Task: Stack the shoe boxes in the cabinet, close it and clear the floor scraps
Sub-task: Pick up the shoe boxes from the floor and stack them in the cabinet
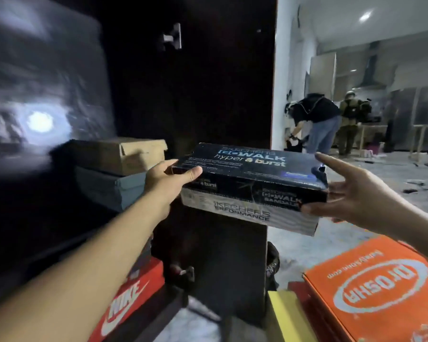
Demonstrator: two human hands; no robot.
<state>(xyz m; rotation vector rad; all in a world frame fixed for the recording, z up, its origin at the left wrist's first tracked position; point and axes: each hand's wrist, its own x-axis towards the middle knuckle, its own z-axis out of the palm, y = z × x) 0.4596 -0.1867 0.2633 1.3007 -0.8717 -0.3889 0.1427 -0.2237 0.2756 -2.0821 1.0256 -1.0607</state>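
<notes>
The left hand (168, 177) and right hand (356, 196) grip opposite ends of the black shoe box (252, 176), its long axis running between them. The cabinet (59, 218) opening and its stacked boxes (114, 169) lie to the left, nearer the left hand.

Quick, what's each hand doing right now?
Left hand: closed on the black shoe box's left end.
Right hand: holding the box's right end, forefinger pointing out.
</notes>
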